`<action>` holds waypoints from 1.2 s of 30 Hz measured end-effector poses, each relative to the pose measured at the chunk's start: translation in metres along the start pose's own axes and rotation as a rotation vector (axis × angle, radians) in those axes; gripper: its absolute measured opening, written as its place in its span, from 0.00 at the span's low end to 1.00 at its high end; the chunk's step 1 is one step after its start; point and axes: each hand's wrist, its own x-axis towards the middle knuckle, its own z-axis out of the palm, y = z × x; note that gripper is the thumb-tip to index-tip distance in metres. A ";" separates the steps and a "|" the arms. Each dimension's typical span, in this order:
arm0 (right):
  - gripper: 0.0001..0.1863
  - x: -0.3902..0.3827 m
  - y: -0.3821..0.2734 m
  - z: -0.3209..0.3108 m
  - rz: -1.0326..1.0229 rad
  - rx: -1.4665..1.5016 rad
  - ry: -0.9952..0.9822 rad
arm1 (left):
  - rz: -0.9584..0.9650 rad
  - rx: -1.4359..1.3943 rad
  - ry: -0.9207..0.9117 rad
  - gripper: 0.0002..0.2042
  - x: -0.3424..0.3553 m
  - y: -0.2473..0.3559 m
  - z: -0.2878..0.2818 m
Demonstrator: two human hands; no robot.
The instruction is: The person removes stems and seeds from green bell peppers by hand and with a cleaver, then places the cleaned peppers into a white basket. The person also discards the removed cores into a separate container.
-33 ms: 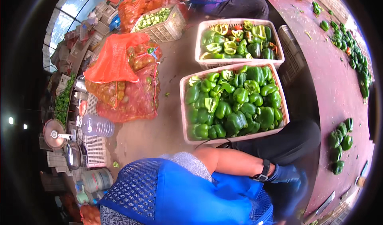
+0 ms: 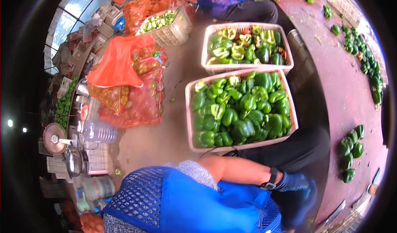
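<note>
My left hand [image 2: 295, 193], in a blue glove with a dark watch at the wrist, is low at the right, beside the table's near edge. Its fingers are dim and smeared, so neither their pose nor anything in them can be made out. My right hand does not show. Past my left forearm stands a pale crate [image 2: 189, 121] heaped with whole green bell peppers [image 2: 244, 129]. Behind it, a second crate [image 2: 204, 47] holds cut and whole peppers, some with red bits. On the table near my left hand lies a small group of green peppers [image 2: 347, 146].
The reddish table [image 2: 326, 88] runs along the right, with a long row of peppers [image 2: 368, 59] and a knife [image 2: 336, 211]. Red mesh sacks [image 2: 132, 105], a clear plastic jug [image 2: 99, 131] and a crate of green pieces [image 2: 182, 24] stand left. A co-worker [image 2: 231, 5] sits ahead.
The view has shifted slightly. A co-worker's forearm now shows at the top right by the table. My left arm stays in nearly the same place.
</note>
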 end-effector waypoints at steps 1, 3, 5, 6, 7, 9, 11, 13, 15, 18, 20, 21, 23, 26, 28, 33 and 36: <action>0.41 0.010 0.002 0.002 -0.001 0.014 0.000 | -0.008 -0.063 -0.007 0.13 0.004 -0.003 -0.002; 0.40 0.019 -0.038 0.005 -0.011 -0.062 -0.092 | -0.024 -0.105 0.004 0.12 0.009 -0.008 -0.007; 0.38 0.026 -0.062 0.010 -0.118 -0.129 -0.047 | -0.036 -0.086 0.040 0.12 0.009 -0.011 -0.010; 0.38 0.028 -0.069 0.010 -0.131 -0.141 -0.040 | -0.058 -0.098 0.021 0.11 0.008 -0.008 -0.012; 0.38 0.030 -0.072 0.010 -0.143 -0.152 -0.034 | -0.058 -0.106 0.017 0.11 0.011 -0.011 -0.013; 0.38 0.029 -0.066 0.009 -0.126 -0.122 -0.026 | 0.008 -0.104 0.001 0.12 0.028 -0.040 -0.012; 0.38 0.029 -0.063 0.008 -0.101 -0.092 -0.026 | 0.044 -0.095 0.001 0.12 0.039 -0.060 -0.011; 0.37 0.028 -0.060 0.007 -0.063 -0.058 -0.025 | -0.089 -0.046 0.025 0.12 0.023 -0.033 -0.008; 0.35 0.025 -0.062 0.009 -0.064 -0.023 -0.020 | -0.051 0.008 0.026 0.11 0.024 -0.037 -0.009; 0.33 0.024 -0.075 0.012 -0.010 0.044 -0.054 | -0.074 0.046 0.027 0.12 0.019 -0.025 -0.011; 0.31 0.027 -0.080 0.009 0.001 0.049 -0.091 | -0.092 0.074 0.023 0.12 0.012 -0.013 -0.012; 0.29 0.028 -0.080 0.006 -0.016 0.029 -0.111 | -0.103 0.090 0.018 0.12 0.010 -0.008 -0.012; 0.28 0.030 -0.086 0.002 -0.025 0.016 -0.143 | -0.114 0.168 0.061 0.12 0.004 0.003 -0.010; 0.26 0.032 -0.091 0.003 -0.007 0.047 -0.153 | -0.098 0.119 0.074 0.11 0.005 0.001 -0.011; 0.26 0.031 -0.079 0.005 -0.002 0.080 -0.126 | -0.077 0.088 0.086 0.11 0.008 -0.005 -0.008; 0.27 0.030 -0.073 0.011 -0.029 0.028 -0.053 | 0.053 -0.003 0.105 0.10 0.036 -0.055 -0.008; 0.27 0.032 -0.074 0.015 -0.032 0.045 -0.043 | 0.354 0.096 0.173 0.11 0.084 -0.141 -0.018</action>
